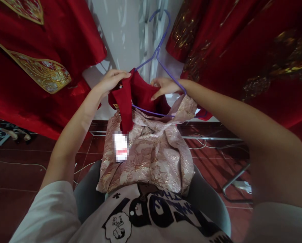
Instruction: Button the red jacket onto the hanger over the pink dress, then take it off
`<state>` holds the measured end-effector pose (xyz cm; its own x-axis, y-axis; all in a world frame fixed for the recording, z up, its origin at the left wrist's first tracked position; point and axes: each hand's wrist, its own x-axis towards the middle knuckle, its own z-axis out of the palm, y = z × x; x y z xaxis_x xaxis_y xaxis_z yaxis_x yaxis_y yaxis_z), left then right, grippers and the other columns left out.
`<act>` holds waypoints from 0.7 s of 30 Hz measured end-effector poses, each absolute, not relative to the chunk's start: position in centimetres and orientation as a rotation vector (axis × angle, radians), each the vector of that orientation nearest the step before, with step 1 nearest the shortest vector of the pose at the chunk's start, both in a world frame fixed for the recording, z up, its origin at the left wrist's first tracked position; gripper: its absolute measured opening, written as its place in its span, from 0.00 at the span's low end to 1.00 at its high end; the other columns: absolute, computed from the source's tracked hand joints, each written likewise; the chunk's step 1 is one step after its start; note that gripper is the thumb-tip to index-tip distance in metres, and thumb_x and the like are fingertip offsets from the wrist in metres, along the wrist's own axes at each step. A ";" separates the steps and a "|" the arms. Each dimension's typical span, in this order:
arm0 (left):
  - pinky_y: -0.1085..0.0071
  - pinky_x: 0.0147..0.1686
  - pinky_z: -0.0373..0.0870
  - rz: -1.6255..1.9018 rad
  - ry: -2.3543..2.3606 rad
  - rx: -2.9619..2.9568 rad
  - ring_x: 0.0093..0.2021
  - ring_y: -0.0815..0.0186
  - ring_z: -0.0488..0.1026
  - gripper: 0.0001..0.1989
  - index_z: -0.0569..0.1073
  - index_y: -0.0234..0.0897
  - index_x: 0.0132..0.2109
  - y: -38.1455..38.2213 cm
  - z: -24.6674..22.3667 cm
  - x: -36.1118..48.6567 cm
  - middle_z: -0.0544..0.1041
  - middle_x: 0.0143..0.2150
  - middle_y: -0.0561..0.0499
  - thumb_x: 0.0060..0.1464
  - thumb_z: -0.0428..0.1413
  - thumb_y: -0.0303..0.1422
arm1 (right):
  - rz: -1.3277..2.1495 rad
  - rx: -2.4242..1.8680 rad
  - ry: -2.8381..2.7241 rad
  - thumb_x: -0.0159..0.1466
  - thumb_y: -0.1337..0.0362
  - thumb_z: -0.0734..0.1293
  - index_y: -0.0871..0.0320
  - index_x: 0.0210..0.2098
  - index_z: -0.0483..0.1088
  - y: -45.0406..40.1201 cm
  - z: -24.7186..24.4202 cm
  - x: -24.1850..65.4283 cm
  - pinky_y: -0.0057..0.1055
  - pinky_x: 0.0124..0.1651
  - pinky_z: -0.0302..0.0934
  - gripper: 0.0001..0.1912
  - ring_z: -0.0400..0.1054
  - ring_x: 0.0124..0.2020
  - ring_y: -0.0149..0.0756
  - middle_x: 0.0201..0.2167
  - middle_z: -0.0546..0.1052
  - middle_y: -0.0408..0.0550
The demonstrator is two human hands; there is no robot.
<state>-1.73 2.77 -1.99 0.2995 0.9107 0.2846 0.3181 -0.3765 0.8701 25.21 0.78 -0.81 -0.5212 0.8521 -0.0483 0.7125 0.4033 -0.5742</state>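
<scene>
My left hand (114, 81) is closed on the edge of a red garment (146, 96), at its left side by a small shiny fastener. A red strip of it hangs down over a pink and gold brocade garment (153, 152) on my lap. My right hand (166, 87) reaches behind the right arm of a purple hanger (157, 50), with its thumb in front of the red cloth and its fingers at the top edge. One shoulder of the brocade garment hangs on the hanger's right end. A white tag (121, 146), partly blurred out, lies on the brocade.
Red garments with gold embroidery hang at the left (39, 67) and right (229, 60). Behind the hanger is a pale wall (123, 37). A grey chair (211, 202) is under me on the red tiled floor. A white cable (21, 163) and a metal stand leg (234, 180) are on the floor.
</scene>
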 end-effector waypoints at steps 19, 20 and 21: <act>0.62 0.43 0.74 1.198 1.120 1.952 0.39 0.61 0.75 0.15 0.71 0.36 0.33 1.5 -3.9 1.0 0.69 0.30 0.51 0.64 0.56 0.42 | -0.178 -1.955 -2.037 0.58 0.79 0.69 0.58 0.44 0.72 -0.8 1.6 34.9 0.43 0.51 0.60 0.17 0.69 0.52 0.47 0.54 0.75 0.58; 0.62 0.44 0.74 1.200 1.109 1.950 0.39 0.61 0.75 0.16 0.71 0.36 0.33 1.5 -4.0 1.1 0.68 0.29 0.51 0.64 0.55 0.43 | -0.182 -1.990 -1.990 0.57 0.79 0.69 0.57 0.44 0.72 -1.1 1.5 35.8 0.43 0.52 0.61 0.18 0.69 0.53 0.48 0.54 0.75 0.60; 0.62 0.44 0.74 1.206 1.100 1.951 0.39 0.61 0.74 0.16 0.70 0.36 0.32 1.6 -4.1 1.1 0.67 0.29 0.52 0.64 0.55 0.43 | -0.199 -2.013 -1.949 0.57 0.80 0.68 0.57 0.45 0.71 -1.4 1.3 36.7 0.44 0.54 0.60 0.19 0.69 0.55 0.49 0.55 0.75 0.62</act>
<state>1.13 1.56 -4.09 0.2482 0.8727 0.4204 0.3385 -0.4848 0.8065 36.68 -1.42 1.34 0.0535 0.9441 0.3253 0.9903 -0.0084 -0.1385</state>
